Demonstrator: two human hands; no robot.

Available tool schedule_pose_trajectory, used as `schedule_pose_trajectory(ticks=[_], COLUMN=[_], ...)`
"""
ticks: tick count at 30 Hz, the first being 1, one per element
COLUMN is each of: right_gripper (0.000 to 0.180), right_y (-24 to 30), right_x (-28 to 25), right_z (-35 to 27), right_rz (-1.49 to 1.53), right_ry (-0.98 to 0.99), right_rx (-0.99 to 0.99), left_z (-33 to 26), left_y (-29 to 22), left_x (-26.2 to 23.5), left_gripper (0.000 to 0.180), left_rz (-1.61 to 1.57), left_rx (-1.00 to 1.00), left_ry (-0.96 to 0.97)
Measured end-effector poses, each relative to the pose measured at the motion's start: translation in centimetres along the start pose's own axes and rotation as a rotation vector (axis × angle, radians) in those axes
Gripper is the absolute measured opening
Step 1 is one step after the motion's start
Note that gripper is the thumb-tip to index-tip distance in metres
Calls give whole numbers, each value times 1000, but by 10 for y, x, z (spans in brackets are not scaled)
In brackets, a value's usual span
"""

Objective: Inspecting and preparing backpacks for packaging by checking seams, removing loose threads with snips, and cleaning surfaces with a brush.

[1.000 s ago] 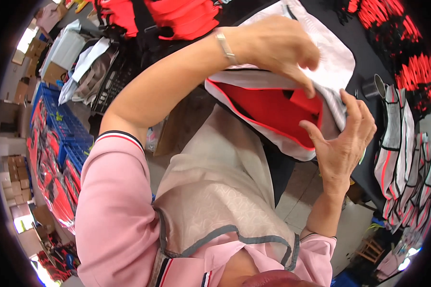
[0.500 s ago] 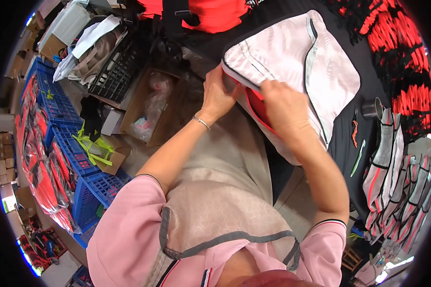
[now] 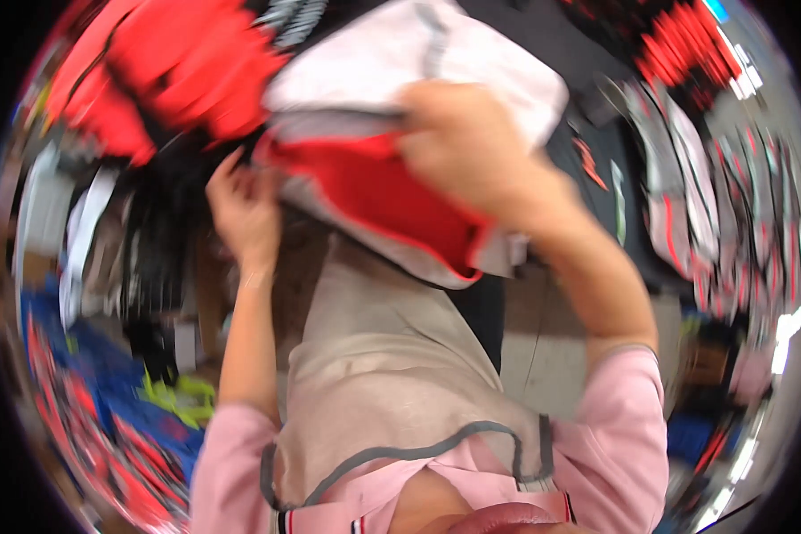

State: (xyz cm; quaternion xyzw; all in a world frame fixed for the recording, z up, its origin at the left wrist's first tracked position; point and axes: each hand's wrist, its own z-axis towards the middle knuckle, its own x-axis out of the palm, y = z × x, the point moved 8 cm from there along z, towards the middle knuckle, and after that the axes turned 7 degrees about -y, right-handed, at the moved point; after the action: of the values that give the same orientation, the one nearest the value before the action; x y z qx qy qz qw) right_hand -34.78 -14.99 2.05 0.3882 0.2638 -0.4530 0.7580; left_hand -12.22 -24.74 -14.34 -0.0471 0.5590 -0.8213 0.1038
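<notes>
Two hands hold a white bag (image 3: 436,80) with red inside, up at twelve o'clock. Left hand (image 3: 245,209) fingers pinch its edge; right hand (image 3: 472,147) fingers curl over the top. A loose pinch could let it drop.

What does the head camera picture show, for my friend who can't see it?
A person's left hand and right hand hold a pale grey cloth bag with a red lining, the right hand gripping its open edge. The picture is blurry. A beige apron over pink sleeves fills the bottom, and red goods lie behind.
</notes>
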Motion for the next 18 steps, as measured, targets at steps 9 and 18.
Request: schedule_pose_trajectory(ticks=[9,18], right_gripper=[33,23], right_y=[-89,-377], right_x=[-25,-96], right_z=[-75,-185], right_rz=[158,-352], right_ry=[445,-178], right_rx=[464,983], left_z=[-25,-30], left_y=[1,21], left_x=[3,1], left_gripper=[85,43], left_rz=[-918,-400], left_rx=[-950,-826], left_ry=[542,160])
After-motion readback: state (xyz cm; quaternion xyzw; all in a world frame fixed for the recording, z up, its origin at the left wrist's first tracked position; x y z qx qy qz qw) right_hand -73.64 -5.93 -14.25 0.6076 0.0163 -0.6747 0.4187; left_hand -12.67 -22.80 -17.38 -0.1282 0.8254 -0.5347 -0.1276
